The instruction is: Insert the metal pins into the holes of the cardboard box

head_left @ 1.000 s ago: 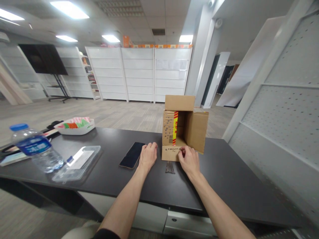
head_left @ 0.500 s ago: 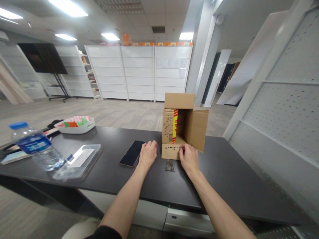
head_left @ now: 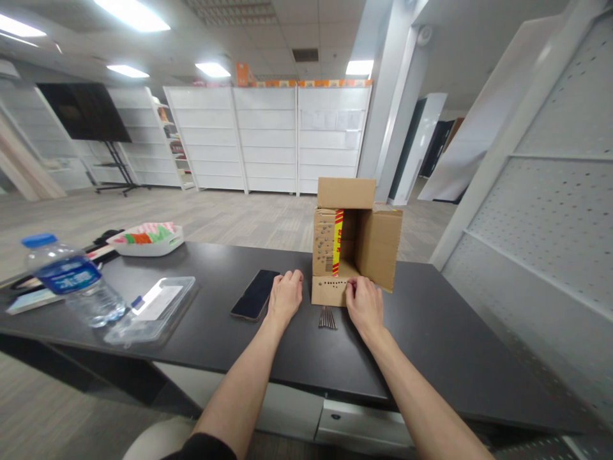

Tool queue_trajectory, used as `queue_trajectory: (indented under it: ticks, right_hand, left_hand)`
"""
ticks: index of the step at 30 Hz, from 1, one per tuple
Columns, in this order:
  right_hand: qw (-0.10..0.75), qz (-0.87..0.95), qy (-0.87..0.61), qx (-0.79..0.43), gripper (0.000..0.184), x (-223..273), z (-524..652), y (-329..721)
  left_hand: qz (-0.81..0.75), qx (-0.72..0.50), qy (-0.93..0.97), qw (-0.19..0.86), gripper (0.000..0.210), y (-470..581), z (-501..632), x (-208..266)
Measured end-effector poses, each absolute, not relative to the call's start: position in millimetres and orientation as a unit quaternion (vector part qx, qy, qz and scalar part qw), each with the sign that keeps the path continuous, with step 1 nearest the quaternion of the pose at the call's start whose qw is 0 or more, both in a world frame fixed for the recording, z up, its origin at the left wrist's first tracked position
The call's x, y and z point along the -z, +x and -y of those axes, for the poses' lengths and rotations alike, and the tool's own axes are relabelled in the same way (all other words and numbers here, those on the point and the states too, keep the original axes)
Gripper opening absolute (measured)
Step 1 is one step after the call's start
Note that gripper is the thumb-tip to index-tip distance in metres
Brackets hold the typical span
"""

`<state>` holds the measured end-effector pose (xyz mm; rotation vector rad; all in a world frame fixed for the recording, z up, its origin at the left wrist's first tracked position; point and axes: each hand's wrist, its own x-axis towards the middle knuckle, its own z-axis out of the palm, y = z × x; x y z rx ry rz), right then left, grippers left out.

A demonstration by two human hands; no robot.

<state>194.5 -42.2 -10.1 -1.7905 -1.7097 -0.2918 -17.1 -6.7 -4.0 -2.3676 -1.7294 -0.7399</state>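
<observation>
A cardboard box (head_left: 322,246) stands open on the dark table, its flaps spread. Its front lower flap has a row of small dark holes and faces me. My right hand (head_left: 364,305) is closed in a pinch at the right part of that flap; whatever lies between its fingertips is hidden. Just below the flap, several thin metal screws or nails (head_left: 327,317) lie side by side. Resting on the table left of the box, my left hand (head_left: 286,297) has its fingers curled in, with nothing visible in them. A black phone (head_left: 255,295) lies right beside it.
On the left are a clear plastic case (head_left: 156,313), a leaning water bottle (head_left: 76,281) with a blue cap and a white tray (head_left: 158,249) holding colourful packets. A perforated white panel (head_left: 550,211) borders the table's right side.
The view has shifted very slightly. Both hands stay where they were, the right one still pinching at the box flap; the screws or nails lie as before.
</observation>
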Motion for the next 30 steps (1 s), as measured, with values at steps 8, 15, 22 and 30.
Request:
queue_trajectory:
  ticks: [8, 15, 22, 30]
  right_hand:
    - [0.288, 0.649, -0.695, 0.115, 0.024, 10.6, 40.3, 192.7]
    - [0.270, 0.646, -0.703, 0.125, 0.026, 10.1, 39.4, 191.9]
    - [0.276, 0.641, -0.707, 0.116, 0.023, 9.7, 40.9, 190.6]
    - [0.310, 0.644, -0.686, 0.140, 0.020, 15.6, 43.0, 192.8]
  left_hand:
    - [0.573, 0.238, -0.782, 0.054, 0.017, -16.4, 8.4, 1.6]
    - [0.572, 0.242, -0.781, 0.059, 0.017, -16.9, 8.2, 3.4]
    - [0.575, 0.238, -0.781, 0.060, 0.018, -16.6, 7.4, 4.1]
    - [0.577, 0.239, -0.779, 0.056, 0.018, -16.8, 8.4, 2.8]
